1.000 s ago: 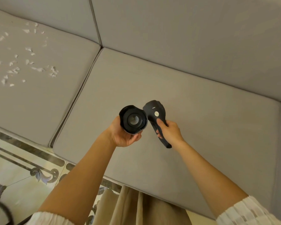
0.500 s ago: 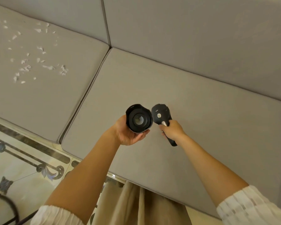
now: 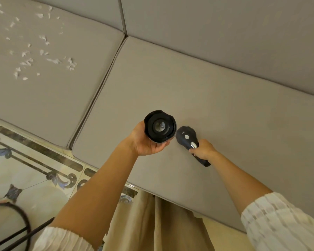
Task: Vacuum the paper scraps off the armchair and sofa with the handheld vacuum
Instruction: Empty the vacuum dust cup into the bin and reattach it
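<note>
White paper scraps (image 3: 40, 49) lie scattered on the left seat cushion (image 3: 49, 91) of the grey sofa (image 3: 225, 42), well apart from both hands. At lower left, patterned floor tile (image 3: 34, 171) and part of a black wire frame (image 3: 24, 225) are visible.

The handheld vacuum is in 2 separate parts, held above the bare right seat cushion (image 3: 234, 115). The left hand (image 3: 145, 142) is wrapped around the black dust cup (image 3: 159, 126), its open end facing up with a pale filter visible inside. Just beside it, not touching, the right hand (image 3: 203, 149) grips the handle of the dark motor body (image 3: 187, 137), thumb near the silver button. Both forearms are bare; white sleeves (image 3: 279, 223) end above the elbows.
</note>
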A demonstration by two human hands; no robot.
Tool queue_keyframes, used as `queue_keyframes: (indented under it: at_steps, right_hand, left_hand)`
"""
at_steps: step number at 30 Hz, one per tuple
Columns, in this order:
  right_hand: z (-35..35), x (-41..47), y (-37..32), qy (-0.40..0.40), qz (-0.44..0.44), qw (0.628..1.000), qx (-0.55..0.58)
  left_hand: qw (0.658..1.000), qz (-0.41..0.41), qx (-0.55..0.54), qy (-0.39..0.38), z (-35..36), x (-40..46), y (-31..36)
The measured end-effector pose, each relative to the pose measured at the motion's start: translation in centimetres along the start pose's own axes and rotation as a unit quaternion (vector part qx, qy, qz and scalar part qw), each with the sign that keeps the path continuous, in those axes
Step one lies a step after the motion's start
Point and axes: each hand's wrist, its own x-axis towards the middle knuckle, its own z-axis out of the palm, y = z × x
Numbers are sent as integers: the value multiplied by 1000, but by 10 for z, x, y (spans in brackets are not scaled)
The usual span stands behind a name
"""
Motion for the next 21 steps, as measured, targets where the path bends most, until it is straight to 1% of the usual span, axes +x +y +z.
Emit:
queue_keyframes:
  at_steps: [2, 3, 5, 7, 8, 9, 11, 13, 15, 17, 19, 21]
  right_hand:
    - [-3, -8, 2, 4, 26, 999, 30]
    - [-6, -14, 2, 4, 18, 999, 48]
    - [-11, -30, -5, -19, -23, 993, 115]
    - [-22, -52, -21, -57, -58, 975, 205]
    - [-29, -65, -31, -66, -74, 969, 226]
    - [-36, -76, -41, -69, -97, 966, 231]
    - [-48, -99, -59, -65, -149, 967, 198]
    - [-54, -117, -71, -64, -183, 965, 176]
    - [-55, -130, -78, -74, -193, 960, 188]
    - [-54, -138, -83, -87, -198, 956, 198]
    - [-51, -140, -87, -92, -204, 955, 193]
    - [-46, -140, -91, -87, -215, 958, 172]
  left_hand:
    - [1000, 18, 6, 13, 0, -3, 3]
    - [999, 29, 6, 22, 2, -5, 4]
    - [996, 70, 0, 52, 2, -6, 8]
    - [989, 118, -5, 92, 3, -8, 12]
    - [983, 144, -14, 110, 4, -9, 15]
    - [978, 168, -28, 121, 4, -11, 17]
    - [968, 206, -49, 136, 5, -17, 24]
    - [960, 237, -43, 144, 6, -23, 32]
    - [950, 274, -37, 147, 7, -29, 38]
    - [940, 305, -60, 137, 8, -32, 41]
    - [939, 315, -68, 122, 7, -34, 43]
    - [942, 313, -41, 117, 6, -31, 41]
